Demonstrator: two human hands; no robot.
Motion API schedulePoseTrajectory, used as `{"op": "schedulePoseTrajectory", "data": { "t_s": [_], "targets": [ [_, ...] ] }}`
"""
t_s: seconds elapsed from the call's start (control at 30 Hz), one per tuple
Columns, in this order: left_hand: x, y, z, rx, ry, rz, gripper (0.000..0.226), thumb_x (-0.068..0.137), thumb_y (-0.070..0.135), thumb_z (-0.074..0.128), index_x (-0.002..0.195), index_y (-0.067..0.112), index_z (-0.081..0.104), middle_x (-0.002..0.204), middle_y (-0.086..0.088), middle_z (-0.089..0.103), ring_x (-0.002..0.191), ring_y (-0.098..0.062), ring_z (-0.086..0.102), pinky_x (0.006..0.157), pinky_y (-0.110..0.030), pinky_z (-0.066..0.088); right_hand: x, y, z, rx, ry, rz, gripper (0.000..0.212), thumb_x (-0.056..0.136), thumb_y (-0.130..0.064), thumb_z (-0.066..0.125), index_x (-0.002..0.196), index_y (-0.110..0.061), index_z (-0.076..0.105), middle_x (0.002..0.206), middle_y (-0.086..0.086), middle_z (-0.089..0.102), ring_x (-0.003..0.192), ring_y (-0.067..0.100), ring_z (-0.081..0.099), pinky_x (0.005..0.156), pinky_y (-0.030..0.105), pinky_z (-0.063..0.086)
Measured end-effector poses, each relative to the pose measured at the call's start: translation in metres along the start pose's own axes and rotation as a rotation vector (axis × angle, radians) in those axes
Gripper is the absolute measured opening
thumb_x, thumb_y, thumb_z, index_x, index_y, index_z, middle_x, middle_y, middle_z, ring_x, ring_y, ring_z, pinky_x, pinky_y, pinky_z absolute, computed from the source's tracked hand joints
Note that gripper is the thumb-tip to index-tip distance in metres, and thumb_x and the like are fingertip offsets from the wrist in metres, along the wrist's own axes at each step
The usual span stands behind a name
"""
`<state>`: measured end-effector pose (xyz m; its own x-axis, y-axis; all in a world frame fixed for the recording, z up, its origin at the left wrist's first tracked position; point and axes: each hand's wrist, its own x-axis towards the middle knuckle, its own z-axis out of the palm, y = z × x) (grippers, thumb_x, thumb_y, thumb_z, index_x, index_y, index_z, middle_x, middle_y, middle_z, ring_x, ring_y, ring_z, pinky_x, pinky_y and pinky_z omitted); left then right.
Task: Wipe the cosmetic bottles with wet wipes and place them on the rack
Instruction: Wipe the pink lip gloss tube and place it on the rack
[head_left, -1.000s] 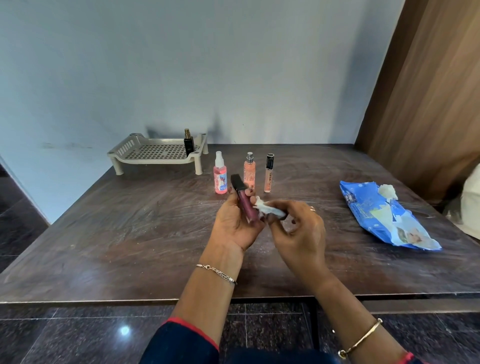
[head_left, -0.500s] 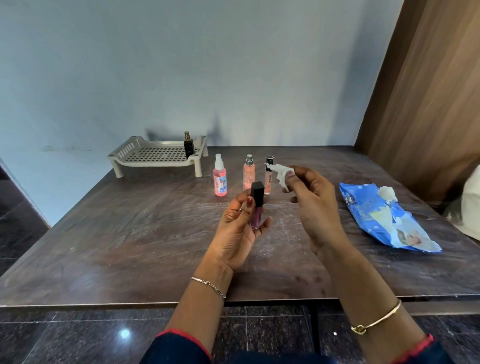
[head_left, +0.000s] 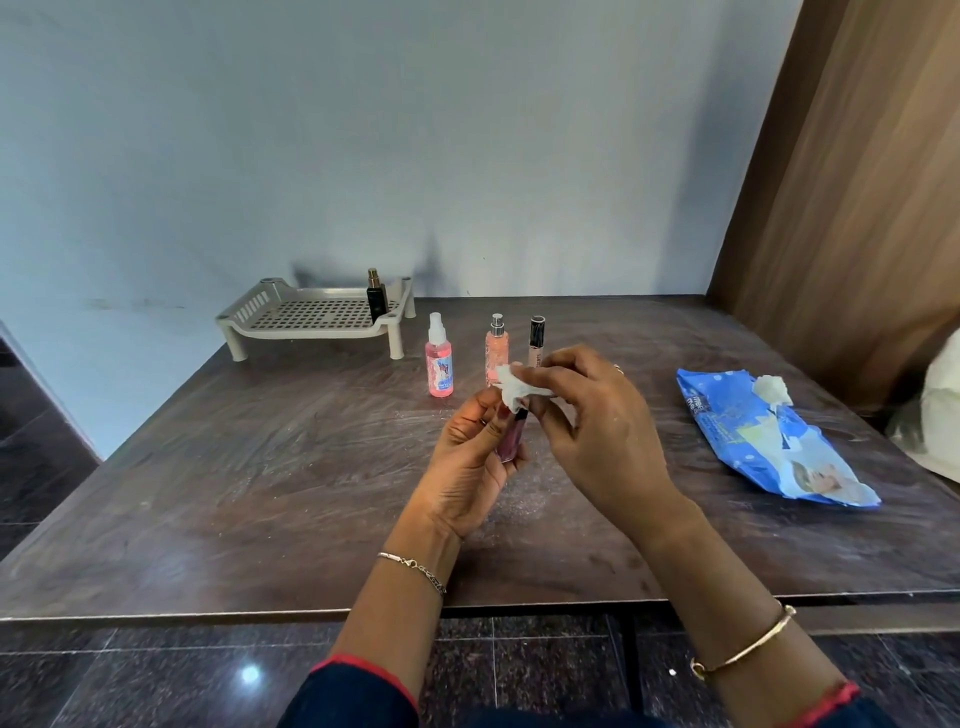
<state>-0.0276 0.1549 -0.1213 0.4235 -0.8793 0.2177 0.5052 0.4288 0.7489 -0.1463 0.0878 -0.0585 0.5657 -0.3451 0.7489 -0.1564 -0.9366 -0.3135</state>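
**Purple tube in L hand, wipe over its top end**

We see the L hand (head_left: 467, 467) palm-up over the table (head_left: 234, 493), fingers & thumb curled round a purple gloss tube (head_left: 510, 441) that stands roughly upright in the grip. The R hand (head_left: 597, 431) is just right of it, close enough to touch. Its thumb & fingertips pinch a crumpled wet wipe (head_left: 514, 387). The wipe sits over the tube's top end, so of the cap we make out only a dark sliver under the wipe's edge.

Just beyond the hands, 3 items stand upright in a row on the table:
- a pink spray bottle (head_left: 440, 364), beyond & left of the L hand
- a peach perfume bottle (head_left: 496, 351), right behind the wipe
- a slim beige tube (head_left: 536, 338) w/ black cap next to it, lower part hidden by R fingers

Farther out & left of the L hand is the beige rack (head_left: 311, 335), w/ one small black bottle (head_left: 376, 300) upright at its right end. Well to the right of the R hand a blue wipes pack (head_left: 769, 452) lies flat, a white tuft (head_left: 772, 389) poking out at its far end.

Also in view are a chain bracelet (head_left: 415, 569) on the L wrist, a gold bangle (head_left: 748, 649) on the R wrist & a ring (head_left: 618, 369) on an R finger. There's something white at the far right edge, but we can't tell what it is.
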Motion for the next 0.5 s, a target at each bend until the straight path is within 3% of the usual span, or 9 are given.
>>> {"op": "schedulePoseTrajectory", "data": {
  "t_s": [0.17,0.27,0.4,0.5],
  "targets": [
    [0.001,-0.001,0.001,-0.023,0.004,0.000,0.049,0.059,0.033,0.090,0.103,0.020,0.072,0.104,-0.001,0.069,0.094,-0.016,0.058,0.076,-0.034,0.044,-0.009,0.005,0.004,-0.113,0.108,-0.096,0.022,0.085,-0.013,0.067,0.106,-0.008,0.069,0.095,0.005,0.063,0.077,0.017,0.060,0.055,0.034,0.051],
    [-0.001,0.000,0.002,-0.054,0.010,0.019,0.053,0.057,0.033,0.091,0.105,0.018,0.072,0.110,-0.002,0.068,0.094,-0.015,0.061,0.076,-0.034,0.046,-0.015,0.012,0.003,-0.132,0.152,-0.111,0.014,0.087,-0.013,0.066,0.098,-0.006,0.069,0.092,0.005,0.063,0.075,0.019,0.059,0.056,0.035,0.050],
    [0.001,0.008,0.006,-0.040,0.042,0.051,0.056,0.051,0.034,0.093,0.101,0.019,0.074,0.107,-0.002,0.070,0.088,-0.013,0.064,0.074,-0.033,0.053,-0.018,0.017,0.004,0.013,0.194,0.083,0.012,0.083,-0.011,0.071,0.094,-0.008,0.070,0.091,-0.001,0.063,0.076,0.011,0.058,0.062,0.033,0.052],
    [0.003,0.010,0.008,-0.022,0.042,0.053,0.056,0.054,0.035,0.092,0.104,0.017,0.072,0.110,-0.003,0.068,0.091,-0.014,0.062,0.074,-0.034,0.051,-0.007,0.012,0.003,0.131,0.239,0.204,0.018,0.087,-0.014,0.066,0.105,-0.013,0.069,0.095,-0.007,0.060,0.079,0.007,0.056,0.066,0.032,0.053]
  ]
}}
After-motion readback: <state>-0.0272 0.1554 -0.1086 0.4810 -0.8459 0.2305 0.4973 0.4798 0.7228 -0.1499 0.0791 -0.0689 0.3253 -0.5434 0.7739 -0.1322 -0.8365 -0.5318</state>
